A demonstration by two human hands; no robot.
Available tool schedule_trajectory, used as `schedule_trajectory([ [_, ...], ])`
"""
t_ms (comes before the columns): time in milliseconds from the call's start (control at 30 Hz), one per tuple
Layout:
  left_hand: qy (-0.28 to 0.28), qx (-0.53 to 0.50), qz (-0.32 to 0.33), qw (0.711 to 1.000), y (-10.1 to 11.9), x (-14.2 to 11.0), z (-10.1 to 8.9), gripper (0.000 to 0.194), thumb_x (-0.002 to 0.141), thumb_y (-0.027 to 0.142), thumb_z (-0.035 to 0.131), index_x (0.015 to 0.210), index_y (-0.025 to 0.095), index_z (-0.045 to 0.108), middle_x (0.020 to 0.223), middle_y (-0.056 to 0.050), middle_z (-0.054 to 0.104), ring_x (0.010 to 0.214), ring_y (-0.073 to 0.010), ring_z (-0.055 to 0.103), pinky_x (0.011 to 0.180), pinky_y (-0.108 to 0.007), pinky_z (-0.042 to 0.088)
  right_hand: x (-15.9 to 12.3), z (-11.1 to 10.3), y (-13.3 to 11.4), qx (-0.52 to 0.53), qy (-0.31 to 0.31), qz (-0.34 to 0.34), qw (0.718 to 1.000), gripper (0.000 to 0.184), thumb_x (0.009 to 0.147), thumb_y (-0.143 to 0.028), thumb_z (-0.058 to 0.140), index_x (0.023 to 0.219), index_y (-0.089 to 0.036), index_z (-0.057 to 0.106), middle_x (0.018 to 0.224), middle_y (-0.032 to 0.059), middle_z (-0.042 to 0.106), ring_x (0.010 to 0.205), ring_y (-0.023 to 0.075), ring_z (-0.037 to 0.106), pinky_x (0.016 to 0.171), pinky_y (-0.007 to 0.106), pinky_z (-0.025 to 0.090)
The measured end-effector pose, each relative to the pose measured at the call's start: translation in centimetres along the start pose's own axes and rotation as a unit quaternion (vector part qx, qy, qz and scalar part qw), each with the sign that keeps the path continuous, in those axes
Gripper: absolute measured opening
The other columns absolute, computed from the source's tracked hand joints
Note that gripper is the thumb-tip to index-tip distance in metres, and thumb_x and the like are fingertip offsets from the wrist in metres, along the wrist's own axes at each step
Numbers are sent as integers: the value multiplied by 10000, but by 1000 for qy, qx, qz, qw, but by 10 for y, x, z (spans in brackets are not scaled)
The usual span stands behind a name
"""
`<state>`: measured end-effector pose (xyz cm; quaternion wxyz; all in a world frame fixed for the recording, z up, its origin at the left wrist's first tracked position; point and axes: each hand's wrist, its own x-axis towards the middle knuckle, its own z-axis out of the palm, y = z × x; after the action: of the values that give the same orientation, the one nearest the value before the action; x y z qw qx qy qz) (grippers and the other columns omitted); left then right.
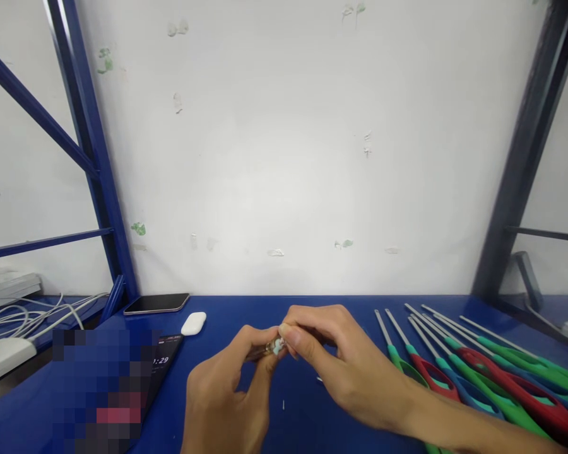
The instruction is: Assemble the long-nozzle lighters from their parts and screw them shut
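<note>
My left hand [231, 391] and my right hand [334, 362] meet above the blue table at the lower middle of the head view. Between the thumb and forefinger of the left is a small shiny piece [278, 345] with pale teal and white parts and a gold-coloured edge. I cannot make out its kind, as the fingers cover most of it. My right thumb and fingers pinch at its right end, close against the left fingertips. Below the hands lies a tiny thin whitish piece [283, 405] on the tabletop.
At right lie several thin metal-shafted tools [473, 372] with green, red and blue looped handles. A dark phone [157, 303], a white earbud case [194, 323] and another, partly blurred-out phone [170, 347] are at left. White cables [38, 315] run beside the blue frame post [99, 164].
</note>
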<state>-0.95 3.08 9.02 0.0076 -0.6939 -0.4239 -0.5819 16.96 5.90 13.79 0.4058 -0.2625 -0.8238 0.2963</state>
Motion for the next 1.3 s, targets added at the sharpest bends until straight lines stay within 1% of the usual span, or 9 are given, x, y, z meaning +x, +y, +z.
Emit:
schedule_trajectory([
  [200,26,47,45,998,-2,-3,4,114,995,194,685,998,304,717,756,132,749,603,-77,707,609,-147,524,-2,6,0,5,18,9,1000,333,1072,-310,511,757,-219,568,684,-59,500,638,113,413,595,285,322],
  [300,24,60,43,997,-4,-4,4,112,1000,196,677,994,302,713,752,128,742,584,-82,676,602,-162,512,-2,8,4,7,23,6,1000,338,1071,-322,511,753,-217,560,681,-60,487,635,111,398,586,284,313],
  [433,-6,35,8,999,-5,-2,5,113,1024,249,659,943,301,718,733,114,736,595,-98,688,596,-176,508,3,5,9,16,17,10,1000,334,1061,-327,531,750,-213,572,673,-60,471,627,111,385,580,288,303],
  [600,-55,-40,-86,994,3,3,7,148,1031,359,650,935,286,736,755,65,744,656,-145,714,641,-220,545,7,-3,11,29,-7,20,999,359,1067,-359,540,740,-214,570,632,-65,461,565,100,410,540,277,314],
  [767,-13,-77,-170,982,14,3,6,213,1012,463,640,955,273,717,746,50,684,648,-155,649,607,-225,520,8,-13,12,29,5,27,999,459,1122,-492,431,796,-213,594,651,-51,491,558,106,465,543,275,361],
  [967,-28,-32,-131,990,4,3,-4,342,1064,529,552,1204,273,730,793,20,616,600,-145,528,533,-226,481,12,-18,7,23,-12,33,999,294,1061,-490,610,1004,-216,702,800,-26,636,614,104,549,578,261,442],
  [1033,-45,-56,-134,988,-2,4,-5,335,1067,515,569,1233,272,729,791,21,590,626,-143,557,559,-215,522,12,-15,4,21,-17,33,999,227,1027,-445,674,1056,-225,722,866,-20,675,619,96,563,577,251,455],
  [1167,-69,-170,-176,967,-8,5,0,334,1039,482,649,1285,262,706,1004,-21,697,872,-164,732,857,-273,641,12,-11,5,15,-1,23,1000,203,969,-362,757,1134,-244,753,943,-9,737,632,90,590,577,237,455],
  [1300,-60,-214,-201,954,-5,4,3,371,998,468,709,1304,262,672,934,1,727,894,-199,787,834,-296,664,14,-11,9,30,23,25,999,234,954,-356,773,1166,-255,773,969,-2,766,614,92,609,576,246,471],
])
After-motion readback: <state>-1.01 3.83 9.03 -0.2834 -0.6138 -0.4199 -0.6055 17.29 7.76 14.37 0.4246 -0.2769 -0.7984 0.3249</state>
